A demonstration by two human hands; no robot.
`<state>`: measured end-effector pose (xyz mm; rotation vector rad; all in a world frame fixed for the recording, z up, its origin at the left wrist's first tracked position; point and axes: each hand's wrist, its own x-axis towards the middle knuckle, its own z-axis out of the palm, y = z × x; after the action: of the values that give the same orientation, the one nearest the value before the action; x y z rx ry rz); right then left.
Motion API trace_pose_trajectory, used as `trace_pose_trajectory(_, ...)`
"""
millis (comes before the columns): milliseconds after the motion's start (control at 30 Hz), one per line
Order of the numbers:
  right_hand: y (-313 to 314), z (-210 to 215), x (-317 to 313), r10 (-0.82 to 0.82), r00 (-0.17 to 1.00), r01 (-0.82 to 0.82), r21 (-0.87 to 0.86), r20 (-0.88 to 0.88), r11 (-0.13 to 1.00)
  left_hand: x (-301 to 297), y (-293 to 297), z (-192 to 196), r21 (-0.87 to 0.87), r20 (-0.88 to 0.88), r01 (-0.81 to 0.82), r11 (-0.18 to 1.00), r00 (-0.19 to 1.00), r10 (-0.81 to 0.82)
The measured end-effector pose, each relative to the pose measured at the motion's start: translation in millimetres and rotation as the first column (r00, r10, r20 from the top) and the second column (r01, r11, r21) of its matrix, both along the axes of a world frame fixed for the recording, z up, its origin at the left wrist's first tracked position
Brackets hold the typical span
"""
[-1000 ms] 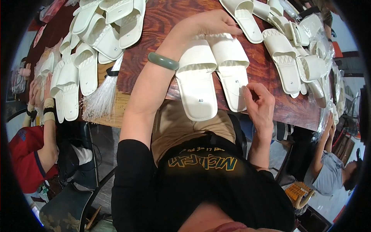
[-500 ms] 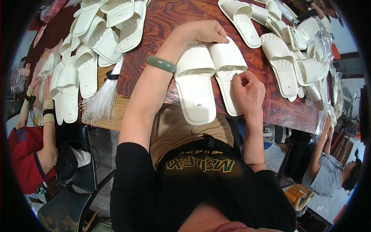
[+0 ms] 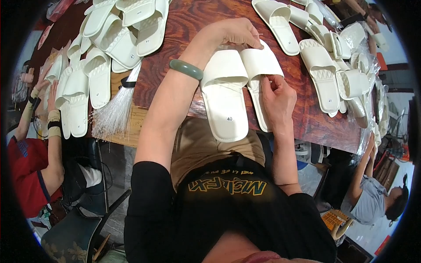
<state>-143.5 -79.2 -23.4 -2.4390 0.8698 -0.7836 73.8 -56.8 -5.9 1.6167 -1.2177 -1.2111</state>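
Two white slippers lie side by side on the dark wooden table (image 3: 193, 26) in front of me. My left hand (image 3: 234, 31), with a green bangle (image 3: 186, 69) on its wrist, rests on the toe ends of the pair. The left slipper (image 3: 224, 98) shows its insole with a small printed mark. My right hand (image 3: 277, 94) pinches the strap edge of the right slipper (image 3: 258, 65), covering much of its sole.
Piles of white slippers lie at the far left (image 3: 118, 26) and right (image 3: 326, 74), some in clear bags. A white tassel brush (image 3: 115, 111) lies at the table's left edge. One person in red (image 3: 33, 168) sits left, another person (image 3: 372, 201) sits lower right.
My right hand has moved up from the heel of the right slipper to its strap. My left hand has stayed on the toe ends.
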Motion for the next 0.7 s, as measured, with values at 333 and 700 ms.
trace_pose_trajectory(333,-40,40,27,0.2,0.939,-0.229,0.074,0.28,0.971,7,6,21,-0.424,-0.111,-0.28,0.861,0.96,0.257)
trace_pose_trajectory(700,-63,18,81,0.149,0.799,-0.589,0.707,0.583,0.392,-5,16,24,-0.521,0.018,-0.487,0.701,0.815,0.579)
